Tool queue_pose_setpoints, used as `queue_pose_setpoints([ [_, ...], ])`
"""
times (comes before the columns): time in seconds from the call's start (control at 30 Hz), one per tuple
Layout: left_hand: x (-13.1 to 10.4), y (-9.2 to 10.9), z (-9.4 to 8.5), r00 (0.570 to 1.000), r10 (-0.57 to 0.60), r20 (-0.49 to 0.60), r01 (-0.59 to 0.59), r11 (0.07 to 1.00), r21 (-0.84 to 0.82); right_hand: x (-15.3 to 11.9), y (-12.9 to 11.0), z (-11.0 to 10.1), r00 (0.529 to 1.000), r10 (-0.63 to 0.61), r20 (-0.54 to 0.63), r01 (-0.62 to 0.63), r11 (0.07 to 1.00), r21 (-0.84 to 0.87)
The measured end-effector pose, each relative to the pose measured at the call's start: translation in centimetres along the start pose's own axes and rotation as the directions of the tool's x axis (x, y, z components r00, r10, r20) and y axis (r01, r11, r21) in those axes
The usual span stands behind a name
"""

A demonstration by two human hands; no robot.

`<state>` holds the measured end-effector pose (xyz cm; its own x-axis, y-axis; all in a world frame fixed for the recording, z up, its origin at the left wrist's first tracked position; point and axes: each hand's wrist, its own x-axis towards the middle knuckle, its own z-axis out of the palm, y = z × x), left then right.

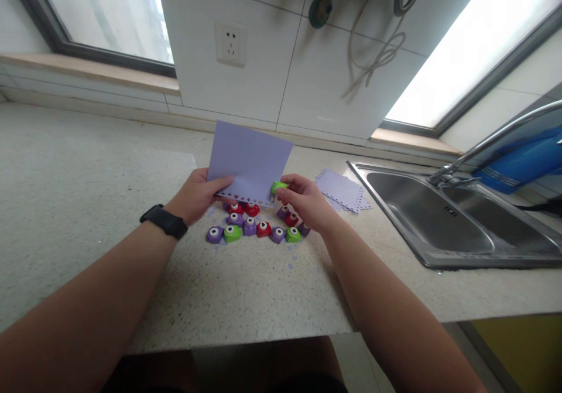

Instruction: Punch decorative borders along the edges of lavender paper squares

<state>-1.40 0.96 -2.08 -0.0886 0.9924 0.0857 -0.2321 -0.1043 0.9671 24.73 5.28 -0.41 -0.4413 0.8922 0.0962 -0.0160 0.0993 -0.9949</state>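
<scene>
And here's the lilac paper sheet [250,159], held up above the pale speckled worktop [263,293], tiny shapes cut along its lower edge! The left hand [202,191] pinches it; the right hand's [305,200] fingers pinch a bright green plastic craft punch [278,187] at its right side. Edge punching, I'd judge; the next press calls for paper seated squarely. Red, purple and green punches [250,226] cluster below; lilac punched sheets [340,188] lie rightward.
</scene>
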Motion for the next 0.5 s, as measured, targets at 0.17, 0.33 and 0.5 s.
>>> queue_pose_setpoints([
  [0.17,0.03,-0.06,0.03,1.0,-0.006,0.003,0.006,1.0,-0.012,-0.04,0.02,0.03,1.0,0.027,0.008,-0.027,1.0,-0.001],
  [0.33,0.01,-0.08,0.08,1.0,-0.003,0.011,0.003,1.0,0.0,-0.08,-0.06,0.04,0.999,0.04,0.025,-0.04,0.999,-0.007],
  [0.5,-0.04,-0.01,0.21,1.0,-0.003,0.003,0.003,1.0,-0.004,-0.06,-0.04,-0.07,0.998,0.043,0.036,-0.043,0.999,-0.007],
])
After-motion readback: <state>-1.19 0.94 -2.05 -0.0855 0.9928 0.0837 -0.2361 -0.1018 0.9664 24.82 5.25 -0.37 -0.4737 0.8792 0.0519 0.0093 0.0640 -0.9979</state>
